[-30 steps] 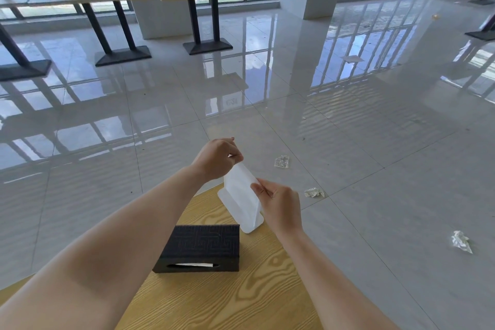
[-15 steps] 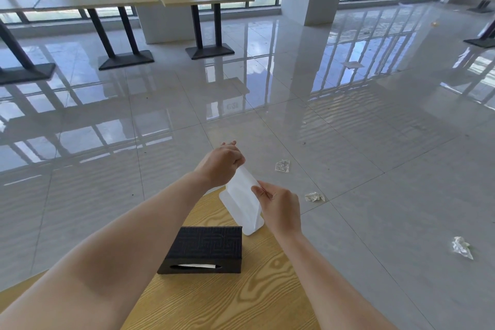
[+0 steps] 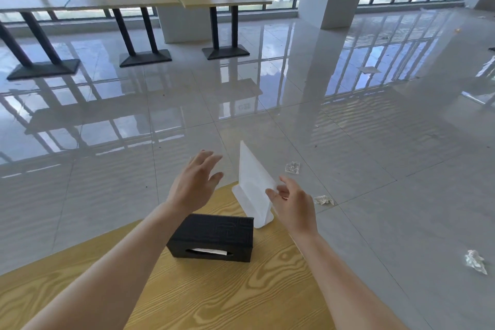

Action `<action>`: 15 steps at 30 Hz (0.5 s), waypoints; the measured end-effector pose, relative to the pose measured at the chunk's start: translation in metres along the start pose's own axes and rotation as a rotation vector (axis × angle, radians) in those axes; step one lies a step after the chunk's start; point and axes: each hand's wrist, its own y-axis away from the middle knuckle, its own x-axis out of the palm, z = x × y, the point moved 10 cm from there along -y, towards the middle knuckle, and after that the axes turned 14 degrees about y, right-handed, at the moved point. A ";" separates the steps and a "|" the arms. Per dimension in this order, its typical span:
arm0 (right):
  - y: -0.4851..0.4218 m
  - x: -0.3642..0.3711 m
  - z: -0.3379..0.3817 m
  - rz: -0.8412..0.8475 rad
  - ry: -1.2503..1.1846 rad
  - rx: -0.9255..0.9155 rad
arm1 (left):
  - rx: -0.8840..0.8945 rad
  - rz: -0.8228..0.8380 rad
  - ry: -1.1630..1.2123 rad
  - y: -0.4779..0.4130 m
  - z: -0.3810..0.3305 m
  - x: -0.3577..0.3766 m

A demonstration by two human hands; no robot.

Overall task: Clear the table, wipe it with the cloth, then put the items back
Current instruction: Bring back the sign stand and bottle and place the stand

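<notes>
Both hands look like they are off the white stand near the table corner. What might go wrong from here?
1. The white stand sits close to the far edge of the table; a brush from the open right hand, right beside it, might tip it onto the floor.
2. The left hand hovers open above the black tissue box; pulling back low could nudge the box toward the stand.

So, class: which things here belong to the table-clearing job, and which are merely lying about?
Job: wooden table; black tissue box; white sign stand.
Lying about: crumpled wrappers on the floor; far tables.
</notes>
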 end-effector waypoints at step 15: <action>0.053 -0.032 0.058 -0.065 0.251 -0.272 | -0.169 -0.117 -0.289 0.134 0.028 -0.063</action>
